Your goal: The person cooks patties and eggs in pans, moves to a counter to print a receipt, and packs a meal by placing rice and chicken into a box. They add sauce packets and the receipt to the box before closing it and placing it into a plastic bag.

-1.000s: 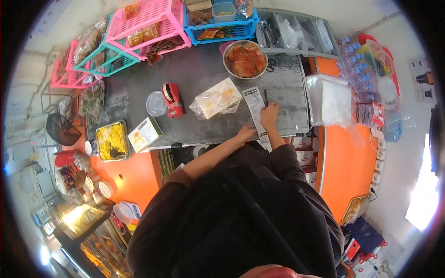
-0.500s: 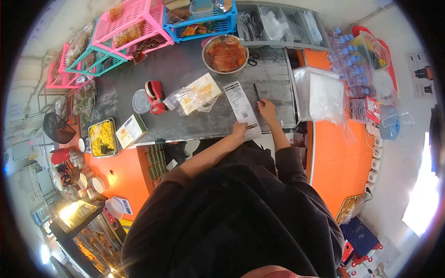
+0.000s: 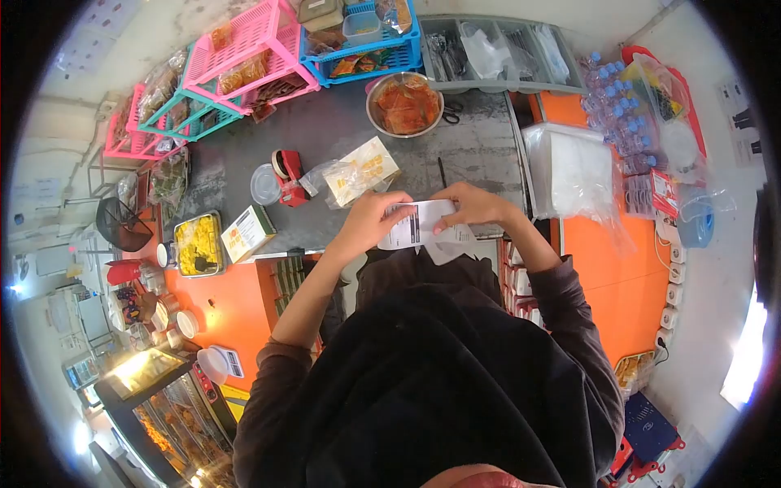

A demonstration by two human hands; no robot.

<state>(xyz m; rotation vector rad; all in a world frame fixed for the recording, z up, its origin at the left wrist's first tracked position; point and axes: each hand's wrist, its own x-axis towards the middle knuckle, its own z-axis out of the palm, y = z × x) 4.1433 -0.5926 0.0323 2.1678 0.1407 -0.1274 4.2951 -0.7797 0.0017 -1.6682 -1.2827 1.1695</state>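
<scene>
Both hands hold a printed paper slip [image 3: 403,231] at the counter's front edge, and the slip is folded or bent between them. My left hand [image 3: 381,218] pinches its left side with the thumb on top. On the right side, my right hand [image 3: 468,206] grips the paper with thumb and fingers. A black pen-like item [image 3: 442,172] lies on the dark counter [image 3: 325,122] just beyond my right hand. Farther left, a white and yellow box [image 3: 362,171] sits under clear plastic wrap, near a red tape dispenser [image 3: 288,177].
A metal bowl [image 3: 404,104] of orange-red food stands at the back beside black scissors [image 3: 452,112]. Pink baskets [image 3: 244,49], a blue basket [image 3: 362,61] and a grey cutlery tray [image 3: 496,55] line the rear. Plastic bags [image 3: 573,171] lie right; a yellow food tray [image 3: 198,244] is left.
The slip has left the counter and is now bent between both hands. My right hand has let go of the black item and moved to the paper. The view has shifted slightly.
</scene>
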